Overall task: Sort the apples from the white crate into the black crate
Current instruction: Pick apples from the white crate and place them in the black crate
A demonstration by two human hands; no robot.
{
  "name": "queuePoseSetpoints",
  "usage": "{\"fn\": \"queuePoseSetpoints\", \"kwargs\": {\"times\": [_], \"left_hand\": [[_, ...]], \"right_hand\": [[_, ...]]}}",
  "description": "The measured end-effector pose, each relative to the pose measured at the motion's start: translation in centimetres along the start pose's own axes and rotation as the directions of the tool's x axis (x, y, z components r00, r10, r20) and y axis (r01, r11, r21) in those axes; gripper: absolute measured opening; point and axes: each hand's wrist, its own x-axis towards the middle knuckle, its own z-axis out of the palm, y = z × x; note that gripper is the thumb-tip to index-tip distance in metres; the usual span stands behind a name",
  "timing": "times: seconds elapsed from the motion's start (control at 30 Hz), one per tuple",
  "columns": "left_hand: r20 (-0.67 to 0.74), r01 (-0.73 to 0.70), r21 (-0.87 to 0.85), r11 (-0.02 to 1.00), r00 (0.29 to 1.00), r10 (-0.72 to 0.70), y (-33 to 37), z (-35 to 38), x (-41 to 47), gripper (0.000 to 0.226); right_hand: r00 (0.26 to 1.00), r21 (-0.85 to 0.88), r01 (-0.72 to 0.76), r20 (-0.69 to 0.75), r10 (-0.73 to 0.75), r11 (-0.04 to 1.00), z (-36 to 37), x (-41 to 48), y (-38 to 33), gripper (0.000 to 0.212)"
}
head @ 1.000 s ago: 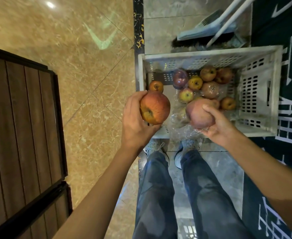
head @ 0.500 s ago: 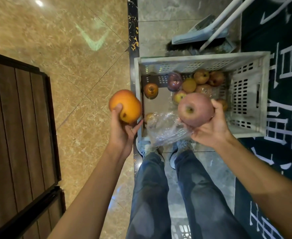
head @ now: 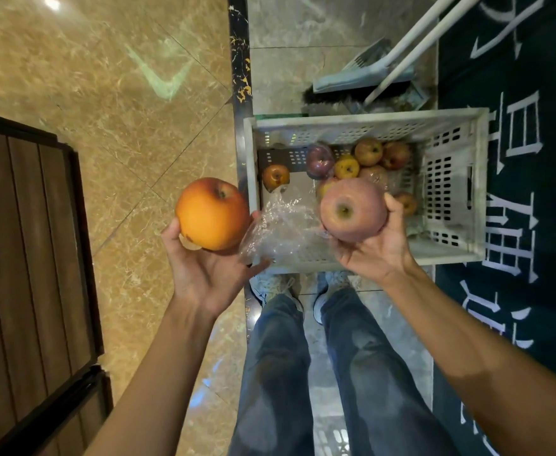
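A dark slatted wooden panel (head: 23, 258) bounds the left; open tan marble floor (head: 105, 120) runs to the left hand (head: 204, 274), cupping a round orange-red apple (head: 212, 213). Between the hands lies crinkled clear plastic wrap (head: 281, 230). The right hand (head: 373, 255) grips a pink-red apple (head: 352, 209) over the white perforated plastic crate (head: 450, 179) of smaller apples (head: 368, 151), hemmed by grey dustpan (head: 362, 74) behind, dark lettered mat (head: 533, 93) right
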Motion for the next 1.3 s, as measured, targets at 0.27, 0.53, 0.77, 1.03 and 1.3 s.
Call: {"fn": "queuePoseSetpoints", "kwargs": {"times": [0.27,0.53,0.77,1.03,1.3], "left_hand": [[-0.18,-0.077,0.165,0.983,0.978,0.106,1.2,-0.7,-0.9,0.128],[0.002,0.11,0.287,0.952,0.993,-0.115,-0.2,0.2,-0.7,0.12],[-0.127,0.12,0.283,0.952,0.988,-0.087,-2.4,0.4,0.5,0.129],[-0.053,0.11,0.147,0.983,0.993,-0.103,-3.2,0.2,0.2,0.107],[0.017,0.062,0.156,0.986,0.998,-0.066,-2.9,2.7,0.6,0.108]], "right_hand": [[0.998,-0.187,0.024,0.058,-0.014,0.982,0.2,-0.4,-1.0,0.105],[0.996,-0.232,0.029,0.094,-0.007,0.972,0.7,-0.6,-0.9,0.121],[0.99,-0.043,0.046,0.136,-0.04,0.998,1.1,-1.4,-0.2,0.095],[0.991,-0.15,0.073,0.123,-0.055,0.986,0.4,-1.7,-1.3,0.123],[0.898,-0.827,0.389,0.241,-0.368,0.406,1.9,-2.9,0.0,0.068]]}}
